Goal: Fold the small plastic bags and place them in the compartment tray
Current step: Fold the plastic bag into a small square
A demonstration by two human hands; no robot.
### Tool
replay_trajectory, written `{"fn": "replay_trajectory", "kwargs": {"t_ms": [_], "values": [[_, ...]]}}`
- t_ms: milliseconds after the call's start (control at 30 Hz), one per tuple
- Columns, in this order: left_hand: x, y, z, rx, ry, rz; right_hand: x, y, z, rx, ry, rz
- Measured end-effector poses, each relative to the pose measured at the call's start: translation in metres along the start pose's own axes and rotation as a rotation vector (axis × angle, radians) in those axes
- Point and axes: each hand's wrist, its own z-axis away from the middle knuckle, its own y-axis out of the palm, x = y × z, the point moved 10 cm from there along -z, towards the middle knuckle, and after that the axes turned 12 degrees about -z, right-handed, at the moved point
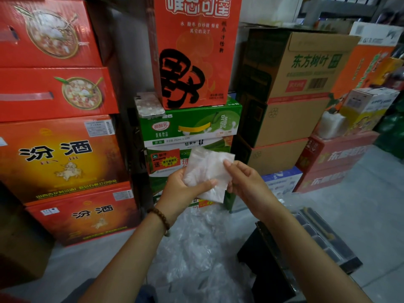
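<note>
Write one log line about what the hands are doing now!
step: folding; left hand: holds small plastic bag; right hand: pinches bag edge; compartment tray: lower right; loose bags: floor below hands

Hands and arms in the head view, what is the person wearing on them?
No sleeves or gloves show on either arm. The left hand has a bracelet of round brown beads at its wrist; the right hand and its wrist wear nothing visible.
</note>
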Motion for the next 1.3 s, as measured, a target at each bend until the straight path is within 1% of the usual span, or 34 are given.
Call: {"fn": "replay_trajectory", "kwargs": {"t_ms": [67,133,200,367,400,500,600,667,767,1000,1100,1200,1300], "values": [[0.005,-0.003,-0.001,-0.014,-0.034,0.049,0.004,0.005,0.002,0.060,-0.012,0.122],[0.009,-0.005,-0.003,-0.027,-0.062,0.083,0.005,0.008,0.003,0.106,-0.022,0.188],[0.013,-0.006,-0.004,-0.035,-0.087,0.105,0.007,0.008,0.004,0.105,-0.058,0.239],[0.019,-0.005,-0.004,-0.029,-0.129,0.146,0.006,0.008,0.003,0.082,-0.079,0.239],[0.019,-0.006,-0.004,-0.034,-0.135,0.150,0.008,0.008,0.003,0.069,-0.107,0.240],[0.021,-0.016,-0.006,-0.073,-0.157,0.185,0.021,0.012,0.004,0.055,-0.269,0.274],[0.024,-0.026,-0.009,-0.112,-0.178,0.203,0.030,0.023,0.009,0.159,-0.378,0.447],[0.025,-0.030,-0.008,-0.123,-0.186,0.206,0.026,0.026,0.012,0.197,-0.392,0.600],[0.022,-0.030,-0.007,-0.085,-0.182,0.181,0.021,0.032,0.013,0.233,-0.425,0.679],[0.014,-0.017,0.002,0.077,-0.212,0.080,0.023,0.032,0.014,0.193,-0.437,0.564],[0.006,-0.016,0.005,0.088,-0.215,0.131,0.022,0.029,0.012,0.142,-0.392,0.451],[-0.006,-0.019,0.005,0.071,-0.140,0.160,0.025,0.016,0.011,0.019,-0.345,0.258],[-0.019,-0.019,0.007,0.048,-0.031,0.037,0.022,0.007,0.010,-0.063,-0.263,0.112]]}}
